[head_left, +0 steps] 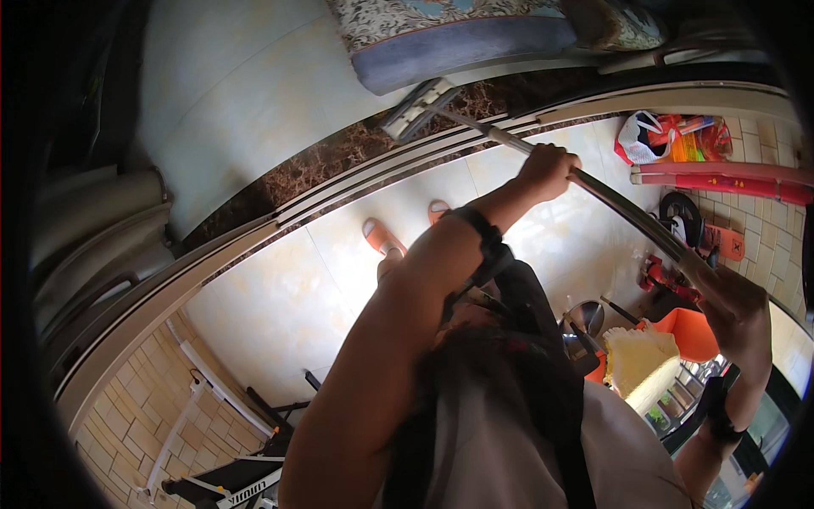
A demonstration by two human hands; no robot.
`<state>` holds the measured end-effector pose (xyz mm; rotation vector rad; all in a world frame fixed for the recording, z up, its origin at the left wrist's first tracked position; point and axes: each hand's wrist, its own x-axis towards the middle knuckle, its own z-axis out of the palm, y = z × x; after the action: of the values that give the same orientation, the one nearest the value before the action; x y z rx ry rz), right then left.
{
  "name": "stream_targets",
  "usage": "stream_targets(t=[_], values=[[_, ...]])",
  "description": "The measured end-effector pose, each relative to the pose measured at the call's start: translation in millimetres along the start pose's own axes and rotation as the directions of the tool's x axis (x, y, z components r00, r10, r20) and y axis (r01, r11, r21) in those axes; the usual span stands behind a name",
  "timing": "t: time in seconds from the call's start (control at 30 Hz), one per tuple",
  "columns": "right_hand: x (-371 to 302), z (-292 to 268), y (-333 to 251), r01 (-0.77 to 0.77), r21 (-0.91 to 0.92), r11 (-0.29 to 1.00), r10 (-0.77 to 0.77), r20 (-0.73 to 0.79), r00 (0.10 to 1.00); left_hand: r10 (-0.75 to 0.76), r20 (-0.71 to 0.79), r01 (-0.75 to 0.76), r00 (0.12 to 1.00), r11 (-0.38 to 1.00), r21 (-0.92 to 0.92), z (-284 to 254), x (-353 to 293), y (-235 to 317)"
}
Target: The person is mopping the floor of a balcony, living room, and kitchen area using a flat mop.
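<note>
Holding what, and how?

Flat mop [627, 212]. My left hand [549, 172] is closed round its pole, thumb side toward the far end. My right hand [733, 299] is on the pole farther back; blurred, can't tell how fully those fingers wrap.

Why the wide spacing?

Leverage, I'd say: rear hand for push, front fist for aim. The pole slants away past my left fist, so the mop head [415, 113] reaches over the door track [373, 174] while my slippers [383, 237] stay this side, left of that fist.

Where's the head exactly?

Beyond and left of my left fist, on the dark strip [339, 157], just beside the upholstered base [466, 53].

Materials?

Pole: smooth, round, metallic sheen. Head: slim rectangle, pale plate, darker edges. Strip: brown, veined like marble, glossy. Base: blue-grey fabric, soft-edged, patterned cloth above. Track: parallel straight rails, bowed by the lens. Right of my left fist, a crinkly plastic bag [646, 140]; left of my right hand, a ruffled yellow cloth [642, 360].
</note>
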<state>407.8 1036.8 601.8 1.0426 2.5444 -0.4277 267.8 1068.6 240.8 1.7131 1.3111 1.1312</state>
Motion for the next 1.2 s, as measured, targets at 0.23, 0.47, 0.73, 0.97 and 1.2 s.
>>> stream_targets(t=[0.23, 0.47, 0.73, 0.97, 1.2], values=[[82, 30, -51, 0.277, 0.094, 0.956, -0.283, 0.067, 0.957, -0.166, -0.097, 0.178, 0.981, 0.975, 0.129, -103, -123, -60], [157, 169, -116, 0.396, 0.377, 0.837, -0.432, 0.012, 0.902, -0.519, -0.090, 0.515, 0.850, 0.782, 0.351, -197, -267, -153], [59, 118, -25, 0.093, 0.312, 0.946, -0.122, 0.076, 0.990, -0.338, 0.234, 0.331, 0.912, 0.941, 0.068, -83, -185, -106], [-72, 96, 30, -0.250, 0.421, 0.872, 0.324, -0.115, 0.939, -0.027, 0.427, -0.008, 0.904, 0.997, 0.078, 28, -51, -13], [-92, 131, 24, -0.537, 0.540, 0.648, 0.672, -0.074, 0.736, -0.018, 0.699, -0.145, 0.715, 0.974, 0.173, 74, -5, -13]])
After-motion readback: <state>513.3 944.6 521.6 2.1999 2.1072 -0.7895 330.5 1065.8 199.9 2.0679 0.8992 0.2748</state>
